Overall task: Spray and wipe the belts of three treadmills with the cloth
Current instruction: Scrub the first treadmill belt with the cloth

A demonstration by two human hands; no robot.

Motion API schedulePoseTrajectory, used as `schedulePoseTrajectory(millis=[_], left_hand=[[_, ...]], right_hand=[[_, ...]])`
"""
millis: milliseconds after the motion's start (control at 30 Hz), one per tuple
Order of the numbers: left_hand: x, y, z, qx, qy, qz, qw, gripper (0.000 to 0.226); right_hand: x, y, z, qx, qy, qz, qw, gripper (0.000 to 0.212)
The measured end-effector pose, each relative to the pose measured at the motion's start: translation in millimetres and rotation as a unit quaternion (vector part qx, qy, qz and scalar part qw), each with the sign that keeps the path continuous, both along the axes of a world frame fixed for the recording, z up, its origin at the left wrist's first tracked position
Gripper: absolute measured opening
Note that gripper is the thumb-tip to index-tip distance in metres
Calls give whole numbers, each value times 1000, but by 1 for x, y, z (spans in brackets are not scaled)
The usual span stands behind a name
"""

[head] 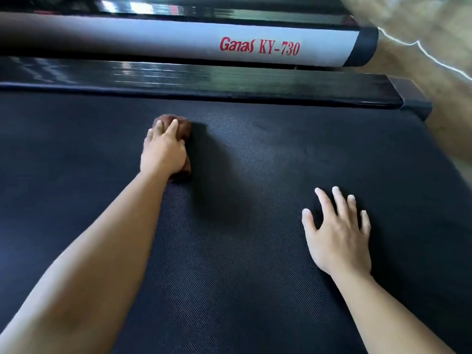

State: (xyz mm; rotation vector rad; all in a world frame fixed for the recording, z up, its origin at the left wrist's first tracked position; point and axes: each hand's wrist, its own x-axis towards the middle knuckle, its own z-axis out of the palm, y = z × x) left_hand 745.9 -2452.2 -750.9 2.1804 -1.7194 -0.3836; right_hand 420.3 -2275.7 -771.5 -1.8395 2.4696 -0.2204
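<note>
A dark textured treadmill belt [255, 175] fills most of the head view. My left hand [163, 149] reaches far across it and grips a bunched brown cloth [182, 127], pressing it onto the belt near the far side rail. The cloth shows beyond my fingers and under my palm. My right hand [337, 231] lies flat on the belt nearer to me, fingers spread and straight, holding nothing. No spray bottle is in view.
A glossy black side rail [204, 80] runs along the belt's far edge. Beyond it lies a grey frame tube [178, 42] with red lettering "Ganas KY-730" and a black end cap. Tan floor [434, 60] with a white cable shows at the right.
</note>
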Motion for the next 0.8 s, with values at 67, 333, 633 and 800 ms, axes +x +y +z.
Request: schedulePoseTrajectory(millis=[67,333,633,800], left_hand=[[-24,-19,3,4,-2,-26,1000,58],[-131,4,2,-14,-10,-258,966,57],[-35,82,-7,-32,3,-200,979,55],[29,21,-9,-30,-7,-57,998,57]], right_hand=[[-1,1,-1,-2,0,-1,1000,62],[-1,0,-1,10,-1,-5,1000,61],[0,-1,2,6,12,-6,1000,63],[1,-1,1,2,14,-6,1000,62]])
